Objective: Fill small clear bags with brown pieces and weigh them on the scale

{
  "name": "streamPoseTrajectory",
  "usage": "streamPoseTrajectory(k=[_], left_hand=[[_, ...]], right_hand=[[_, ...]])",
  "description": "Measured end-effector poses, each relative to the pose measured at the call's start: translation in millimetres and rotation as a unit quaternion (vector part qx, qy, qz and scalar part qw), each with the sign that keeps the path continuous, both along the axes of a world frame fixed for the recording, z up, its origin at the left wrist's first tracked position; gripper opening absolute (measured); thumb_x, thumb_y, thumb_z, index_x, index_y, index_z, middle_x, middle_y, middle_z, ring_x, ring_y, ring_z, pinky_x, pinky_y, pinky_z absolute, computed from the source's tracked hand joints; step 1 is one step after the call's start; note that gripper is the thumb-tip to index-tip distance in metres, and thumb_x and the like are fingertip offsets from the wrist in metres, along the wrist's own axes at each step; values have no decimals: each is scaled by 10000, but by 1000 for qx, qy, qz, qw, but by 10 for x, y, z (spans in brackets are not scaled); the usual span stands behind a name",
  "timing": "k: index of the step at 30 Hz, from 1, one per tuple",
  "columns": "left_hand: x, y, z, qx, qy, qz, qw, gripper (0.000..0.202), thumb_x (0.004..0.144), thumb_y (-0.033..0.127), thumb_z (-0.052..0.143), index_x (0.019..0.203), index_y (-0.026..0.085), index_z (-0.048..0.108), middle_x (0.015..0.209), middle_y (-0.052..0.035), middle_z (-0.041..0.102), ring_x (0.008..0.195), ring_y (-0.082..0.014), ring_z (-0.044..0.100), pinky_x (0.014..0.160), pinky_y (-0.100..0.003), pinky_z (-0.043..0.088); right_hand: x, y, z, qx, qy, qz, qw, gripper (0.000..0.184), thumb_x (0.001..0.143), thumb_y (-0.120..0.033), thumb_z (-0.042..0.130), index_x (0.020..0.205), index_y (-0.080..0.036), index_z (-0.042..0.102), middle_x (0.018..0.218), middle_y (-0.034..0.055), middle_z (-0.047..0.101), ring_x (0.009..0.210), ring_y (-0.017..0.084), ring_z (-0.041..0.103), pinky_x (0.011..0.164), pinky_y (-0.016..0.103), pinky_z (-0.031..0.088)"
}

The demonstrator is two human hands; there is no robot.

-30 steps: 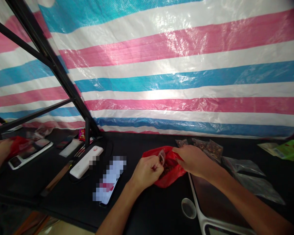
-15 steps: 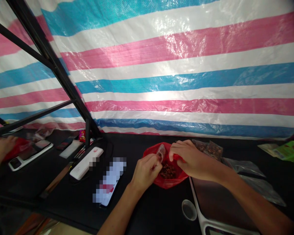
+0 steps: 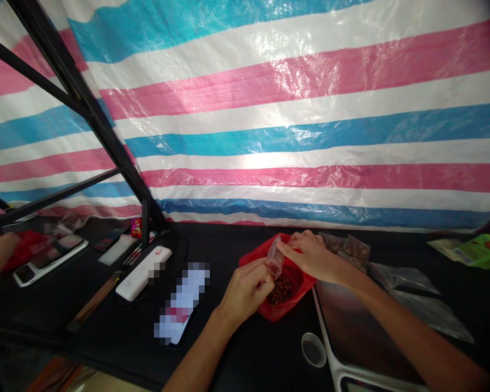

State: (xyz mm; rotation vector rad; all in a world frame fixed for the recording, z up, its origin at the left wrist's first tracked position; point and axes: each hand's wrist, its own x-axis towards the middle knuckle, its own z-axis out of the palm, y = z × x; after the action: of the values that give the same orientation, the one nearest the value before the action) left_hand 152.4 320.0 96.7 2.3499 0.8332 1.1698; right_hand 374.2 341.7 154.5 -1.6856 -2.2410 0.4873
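Observation:
A red plastic bag (image 3: 265, 314) stands with its mouth open on the black table, and small dark-brown dried pieces (image 3: 280, 290) lie inside it. My left hand (image 3: 247, 287) is closed on a small clear plastic bag (image 3: 274, 260) over the left part of that opening. My right hand (image 3: 310, 255) is at the far right rim, fingers curled over the red plastic and thumb reaching to the clear bag's upper edge. Part of the red rim is hidden beneath this hand. Just right of the red bag lies a scale (image 3: 359, 332), partly covered by my right forearm.
Filled clear packets (image 3: 354, 250) and flat clear bags (image 3: 416, 299) lie at the right. A small round clear dish (image 3: 313, 349) sits beside the scale. Leftward are a phone (image 3: 183, 305), a white power bank (image 3: 144, 272), a black metal frame (image 3: 93, 117) and another person's hand (image 3: 0, 247).
The clear bag now shows more fully between my hands. My right hand has opened out somewhat and shifted slightly, its thumb now at the clear bag. The other person's hand has moved left.

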Motion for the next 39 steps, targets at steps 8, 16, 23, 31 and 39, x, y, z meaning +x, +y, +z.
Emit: streamPoseTrajectory(k=[8, 16, 23, 31, 39], left_hand=[[-32, -19, 144, 27, 121, 36, 992, 260, 933, 200, 565, 679, 213, 511, 686, -12, 631, 667, -150, 594, 703, -303, 416], [-96, 10, 133, 46, 158, 115, 980, 237, 966, 201, 496, 738, 217, 560, 709, -19, 679, 649, -155, 622, 679, -318, 375], [-129, 63, 129, 74, 199, 208, 955, 339, 986, 254, 496, 653, 212, 544, 546, -4, 589, 513, -145, 530, 656, -343, 306], [-55, -22, 188, 13, 71, 148, 986, 113, 954, 279, 617, 1035, 212, 659, 893, -45, 709, 839, -200, 643, 817, -343, 440], [50, -60, 50, -98, -11, 63, 993, 556, 877, 320, 769, 1356, 242, 498, 1348, -88, 614, 1249, -259, 589, 1087, -452, 467]], right_hand=[[24, 61, -99, 53, 12, -46, 997, 415, 933, -615, 574, 968, -294, 835, 1139, 82, 737, 1144, 365, 553, 1004, 534, 390], [-17, -29, 48, 56, 44, -9, 997, 302, 880, -469, 675, 1091, -285, 789, 1189, 83, 732, 1201, 374, 538, 1024, 562, 355], [-40, -143, 184, 37, 65, 14, 997, 287, 814, -397, 749, 1074, -277, 768, 1132, 82, 721, 1184, 351, 559, 1068, 544, 332], [-112, -180, 202, 30, 80, 42, 995, 300, 838, -374, 717, 1122, -286, 756, 1182, 80, 716, 1237, 349, 524, 1082, 542, 343], [-58, -170, 192, 42, 83, 51, 994, 299, 832, -396, 723, 1104, -281, 774, 1192, 88, 716, 1238, 364, 540, 1079, 555, 367]])
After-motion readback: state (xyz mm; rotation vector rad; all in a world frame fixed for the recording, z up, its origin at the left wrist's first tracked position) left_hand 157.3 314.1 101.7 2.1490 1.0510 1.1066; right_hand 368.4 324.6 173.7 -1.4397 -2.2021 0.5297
